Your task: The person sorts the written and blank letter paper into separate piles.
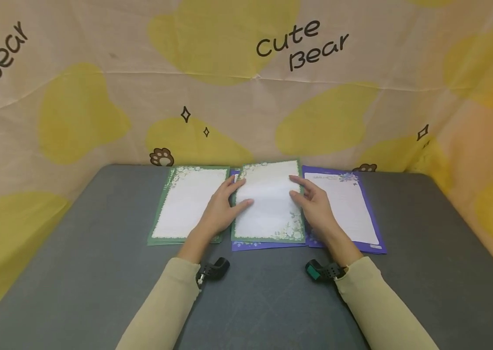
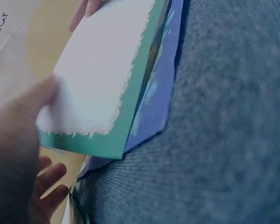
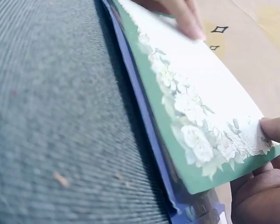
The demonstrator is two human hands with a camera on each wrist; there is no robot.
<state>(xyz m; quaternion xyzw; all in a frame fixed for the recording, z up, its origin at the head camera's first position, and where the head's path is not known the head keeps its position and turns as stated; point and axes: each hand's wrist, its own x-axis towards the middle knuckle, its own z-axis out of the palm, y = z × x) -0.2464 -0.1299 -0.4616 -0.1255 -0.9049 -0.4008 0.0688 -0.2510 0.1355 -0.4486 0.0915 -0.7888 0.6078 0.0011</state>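
A sheet of white paper with a green floral border (image 1: 268,214) is between the hands, above a purple-bordered sheet (image 1: 264,246) whose lower edge shows. My left hand (image 1: 219,208) holds its left edge, thumb on top; in the left wrist view, the other fingers are beyond the edge, partly hidden. At the right edge, my right hand (image 1: 318,206) pinches the same sheet; the right wrist view shows the thumb (image 3: 276,129) on top and fingers below. White flowers (image 3: 196,142) decorate the sheet's lower right corner, which is raised slightly off the purple layer.
Green-bordered sheets (image 1: 187,206) lie to the left, partly behind the left hand. Purple-bordered sheets (image 1: 349,209) lie to the right, beside the right hand. All rest on a dark grey table (image 1: 268,301), with a yellow-patterned cloth (image 1: 229,97) hanging behind.
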